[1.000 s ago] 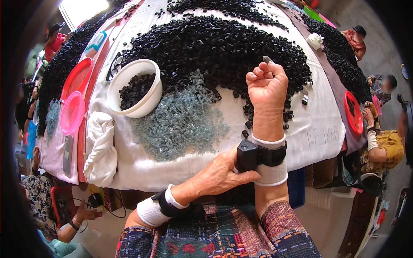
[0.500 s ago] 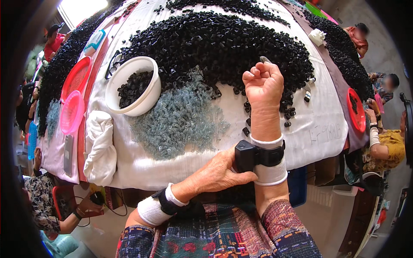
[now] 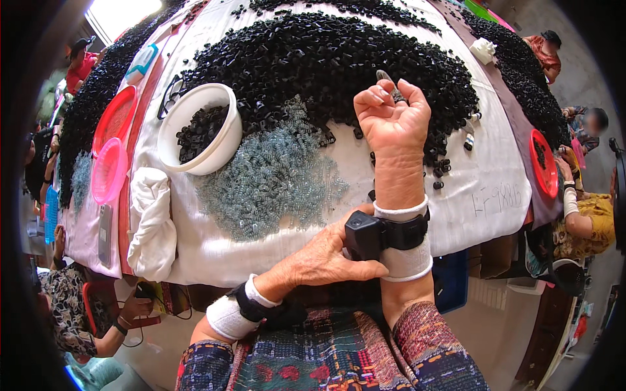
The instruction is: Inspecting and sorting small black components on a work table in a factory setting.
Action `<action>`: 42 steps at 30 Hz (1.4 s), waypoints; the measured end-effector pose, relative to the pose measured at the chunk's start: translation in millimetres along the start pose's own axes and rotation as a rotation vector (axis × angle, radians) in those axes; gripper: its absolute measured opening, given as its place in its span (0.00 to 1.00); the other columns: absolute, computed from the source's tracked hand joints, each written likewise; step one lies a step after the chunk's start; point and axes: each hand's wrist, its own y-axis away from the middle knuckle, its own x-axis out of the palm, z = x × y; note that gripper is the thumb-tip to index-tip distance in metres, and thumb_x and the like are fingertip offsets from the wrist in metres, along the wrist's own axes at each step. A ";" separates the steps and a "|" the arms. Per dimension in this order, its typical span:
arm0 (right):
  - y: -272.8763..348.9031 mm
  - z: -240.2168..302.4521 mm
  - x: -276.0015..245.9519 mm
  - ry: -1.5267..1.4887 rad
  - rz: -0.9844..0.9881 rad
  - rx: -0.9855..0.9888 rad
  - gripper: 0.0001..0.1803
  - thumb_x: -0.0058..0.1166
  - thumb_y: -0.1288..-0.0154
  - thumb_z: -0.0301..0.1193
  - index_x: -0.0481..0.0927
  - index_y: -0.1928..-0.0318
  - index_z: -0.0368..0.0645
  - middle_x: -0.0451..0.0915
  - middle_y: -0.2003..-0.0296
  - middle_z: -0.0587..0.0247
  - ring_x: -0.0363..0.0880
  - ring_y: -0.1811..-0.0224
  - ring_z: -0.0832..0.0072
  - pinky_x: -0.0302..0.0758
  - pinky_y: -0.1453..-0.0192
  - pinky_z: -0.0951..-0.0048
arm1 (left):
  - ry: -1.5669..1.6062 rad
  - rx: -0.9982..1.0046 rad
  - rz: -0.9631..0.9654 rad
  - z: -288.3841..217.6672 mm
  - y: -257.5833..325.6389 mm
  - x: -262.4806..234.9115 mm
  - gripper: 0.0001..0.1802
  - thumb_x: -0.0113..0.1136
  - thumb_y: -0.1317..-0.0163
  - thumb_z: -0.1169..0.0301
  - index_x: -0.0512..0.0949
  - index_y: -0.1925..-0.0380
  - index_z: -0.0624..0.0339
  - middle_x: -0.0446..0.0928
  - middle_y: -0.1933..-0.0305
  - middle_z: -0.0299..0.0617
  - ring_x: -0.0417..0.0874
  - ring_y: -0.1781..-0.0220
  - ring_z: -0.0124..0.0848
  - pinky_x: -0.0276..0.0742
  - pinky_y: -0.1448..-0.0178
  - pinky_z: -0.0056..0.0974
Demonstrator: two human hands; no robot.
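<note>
My left hand [image 3: 319, 255] grips a black box-shaped wrist device [image 3: 365, 236], its thumb lying along the lower side and its fingers partly hidden behind. A black strap [image 3: 405, 232] over a white wristband [image 3: 407, 259] fastens the device to my right forearm. My right hand [image 3: 393, 124] is turned palm up over the near edge of a pile of small black plastic parts [image 3: 313, 65], fingers loosely curled and apart. A grey oval piece [image 3: 385, 77] shows at its fingertips; whether it is worn or held I cannot tell. Clear coil springs [image 3: 274, 182] lie heaped left of my hands.
A white bowl [image 3: 227, 144] of black parts stands beside the springs. Farther left are a white cloth [image 3: 151, 225], a phone [image 3: 104, 234], and pink [image 3: 109, 171] and red trays [image 3: 116, 117]. Another red tray [image 3: 544, 163] sits at right. Co-workers sit around the table.
My right hand has tilted and shifted slightly left, its fingers and thumb spreading more, with more of the grey piece showing. My left hand and the wrist device have moved slightly left.
</note>
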 end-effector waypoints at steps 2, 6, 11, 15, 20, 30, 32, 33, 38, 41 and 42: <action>4.8 -0.2 3.6 -0.010 0.014 -0.009 0.10 0.50 0.42 0.28 0.65 0.68 0.35 0.63 0.78 0.63 0.64 0.77 0.73 0.64 0.72 0.71 | -0.095 -0.003 0.010 -4.7 -0.8 1.2 0.45 0.74 0.53 0.66 0.60 0.36 0.57 0.73 0.47 0.36 0.72 0.47 0.25 0.72 0.46 0.35; 8.5 -2.9 -1.1 -0.047 0.022 0.015 0.12 0.51 0.44 0.28 0.64 0.66 0.35 0.63 0.76 0.63 0.63 0.77 0.73 0.63 0.72 0.70 | -0.042 0.017 0.017 -0.5 1.4 -0.6 0.48 0.75 0.54 0.62 0.59 0.35 0.57 0.73 0.48 0.42 0.73 0.47 0.28 0.73 0.46 0.36; 12.2 -2.8 -2.6 -0.088 0.084 0.067 0.13 0.52 0.44 0.30 0.64 0.66 0.35 0.63 0.76 0.63 0.63 0.77 0.73 0.63 0.72 0.70 | 0.050 -0.003 0.048 4.0 2.9 -5.7 0.51 0.76 0.55 0.58 0.57 0.35 0.57 0.74 0.50 0.44 0.75 0.51 0.30 0.73 0.49 0.35; 12.6 -6.8 8.4 -0.069 0.044 0.004 0.14 0.53 0.44 0.30 0.63 0.66 0.35 0.64 0.75 0.62 0.63 0.77 0.73 0.63 0.72 0.70 | 0.077 -0.165 0.078 -8.6 4.1 -15.0 0.56 0.78 0.62 0.53 0.58 0.35 0.60 0.72 0.47 0.44 0.71 0.46 0.30 0.67 0.44 0.35; 10.1 -8.9 11.0 0.007 0.001 -0.023 0.15 0.52 0.44 0.36 0.70 0.73 0.35 0.66 0.80 0.61 0.64 0.77 0.72 0.64 0.72 0.71 | -0.059 -0.277 0.125 -12.4 4.2 -16.5 0.59 0.80 0.67 0.53 0.58 0.36 0.63 0.69 0.41 0.44 0.71 0.41 0.31 0.67 0.38 0.37; 9.4 -10.6 1.0 0.032 -0.026 0.028 0.15 0.52 0.44 0.37 0.71 0.71 0.35 0.68 0.79 0.62 0.64 0.78 0.74 0.63 0.74 0.72 | 0.349 -0.262 0.088 -10.9 4.1 -8.2 0.58 0.80 0.64 0.57 0.56 0.35 0.63 0.68 0.41 0.46 0.69 0.40 0.32 0.67 0.38 0.36; 9.9 -11.6 2.1 0.031 0.011 -0.010 0.14 0.51 0.43 0.32 0.64 0.66 0.35 0.66 0.76 0.62 0.64 0.78 0.72 0.63 0.72 0.69 | 0.302 -0.229 0.073 -7.0 4.3 -9.1 0.57 0.80 0.64 0.57 0.57 0.36 0.62 0.69 0.42 0.45 0.72 0.43 0.31 0.70 0.42 0.35; 9.7 -11.5 2.2 0.031 0.011 -0.009 0.14 0.51 0.43 0.32 0.64 0.66 0.35 0.66 0.76 0.62 0.64 0.78 0.72 0.63 0.72 0.69 | 0.284 -0.217 0.094 -6.8 4.9 -9.3 0.52 0.79 0.61 0.57 0.59 0.39 0.62 0.74 0.49 0.44 0.75 0.50 0.30 0.71 0.46 0.34; 8.8 -5.5 1.7 0.053 0.019 -0.027 0.14 0.52 0.44 0.32 0.64 0.67 0.36 0.67 0.75 0.62 0.63 0.78 0.73 0.62 0.73 0.70 | 0.219 -0.169 0.079 11.7 2.5 -2.8 0.46 0.78 0.58 0.56 0.61 0.42 0.60 0.79 0.58 0.43 0.77 0.58 0.28 0.72 0.52 0.33; 9.4 -5.2 -0.6 0.077 0.025 -0.014 0.14 0.52 0.44 0.32 0.64 0.67 0.36 0.67 0.75 0.62 0.62 0.78 0.73 0.62 0.73 0.70 | 0.169 -0.131 0.084 20.8 2.4 1.0 0.47 0.78 0.59 0.55 0.62 0.43 0.58 0.78 0.58 0.42 0.76 0.59 0.27 0.72 0.53 0.32; 8.7 -6.9 -1.7 0.082 0.014 -0.010 0.14 0.52 0.44 0.32 0.65 0.66 0.35 0.66 0.75 0.63 0.62 0.78 0.73 0.62 0.73 0.71 | 0.233 -0.092 0.068 28.5 2.4 2.7 0.46 0.79 0.60 0.55 0.63 0.43 0.57 0.77 0.59 0.41 0.76 0.60 0.27 0.72 0.54 0.32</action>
